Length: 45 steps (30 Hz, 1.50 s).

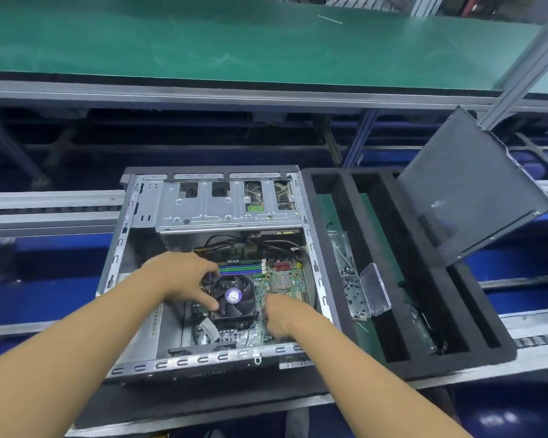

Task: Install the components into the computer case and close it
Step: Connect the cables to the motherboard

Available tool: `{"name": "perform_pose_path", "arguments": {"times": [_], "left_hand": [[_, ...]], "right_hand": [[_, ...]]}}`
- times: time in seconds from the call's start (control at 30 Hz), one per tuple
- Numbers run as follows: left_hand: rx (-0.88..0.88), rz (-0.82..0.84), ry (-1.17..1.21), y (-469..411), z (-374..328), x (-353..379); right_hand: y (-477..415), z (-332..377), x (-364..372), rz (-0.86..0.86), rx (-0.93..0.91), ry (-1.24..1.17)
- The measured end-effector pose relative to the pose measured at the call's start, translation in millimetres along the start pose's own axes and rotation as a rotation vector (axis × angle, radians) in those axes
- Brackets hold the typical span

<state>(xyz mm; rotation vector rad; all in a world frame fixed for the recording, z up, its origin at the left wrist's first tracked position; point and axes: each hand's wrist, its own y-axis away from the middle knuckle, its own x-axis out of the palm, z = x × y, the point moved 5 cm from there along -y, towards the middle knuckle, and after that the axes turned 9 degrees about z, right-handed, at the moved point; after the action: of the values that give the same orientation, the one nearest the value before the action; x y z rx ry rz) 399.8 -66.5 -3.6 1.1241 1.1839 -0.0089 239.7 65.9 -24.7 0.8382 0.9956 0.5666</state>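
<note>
Computer case [118, 248] on its side, lid off, open face up, at frame centre on the table [298, 399]. Drive cage [228, 205] across the 12 o'clock end of the case; motherboard [287, 281] in the 6 o'clock half, cooler fan [233, 295] seated on it.

Left grip [178, 276]: spread wide, wrapped on the 9 o'clock side of the cooler fan. Thumb pressed to the fan frame at about 8 o'clock, fingertips at the 11 o'clock corner, just beside the memory slots [241, 268].

Right grip [279, 314]: low over the motherboard at the fan's 4 o'clock corner, fingers curled under, tips hidden behind the back of the hand. Cannot tell whether pinching anything or only touching the board.

At 3 o'clock, touching the case: black foam tray [424, 361]. In its near slot, bagged small hardware [350, 279] and a clear plastic box [375, 290]. Dark side panel [469, 191] tilted up from the tray's far right corner, at 2 o'clock.

Green belt [234, 42] across 12 o'clock, well apart from the case.
</note>
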Motion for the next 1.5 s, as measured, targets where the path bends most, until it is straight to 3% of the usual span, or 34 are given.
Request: {"name": "perform_pose_path", "arguments": {"times": [0.07, 0.17, 0.37, 0.5, 0.63, 0.97, 1.13, 1.23, 1.4, 1.5], "left_hand": [[0.001, -0.005, -0.001, -2, 1, 1], [0.048, -0.126, 0.005, -1, 1, -3], [0.039, -0.412, -0.013, 19, -8, -20], [-0.152, -0.665, 0.115, 36, -29, -33], [-0.147, -0.617, 0.223, 26, -89, -56], [-0.025, -0.698, 0.551, -13, -187, -104], [0.202, -0.660, 0.595, -41, -245, -119], [0.254, -0.562, 0.623, -68, -286, -117], [0.193, -0.175, 0.845, -124, -360, -82], [0.141, -0.081, 0.965, -142, -385, -65]], "right_hand": [[-1, 2, 5, 0.074, 0.001, 0.071], [-4, 2, 4, 0.051, 0.009, 0.115], [15, 9, -22, -0.248, -0.136, 0.173], [37, 14, -47, -0.424, -0.381, 0.282], [57, 0, -67, -0.613, -0.506, 0.357], [82, -86, -93, -0.696, -0.509, 0.046], [89, -159, -104, -0.631, -0.336, -0.207], [90, -216, -105, -0.602, -0.161, -0.382], [76, -312, -87, -0.513, 0.152, -0.524], [58, -352, -66, -0.381, 0.285, -0.523]]}}
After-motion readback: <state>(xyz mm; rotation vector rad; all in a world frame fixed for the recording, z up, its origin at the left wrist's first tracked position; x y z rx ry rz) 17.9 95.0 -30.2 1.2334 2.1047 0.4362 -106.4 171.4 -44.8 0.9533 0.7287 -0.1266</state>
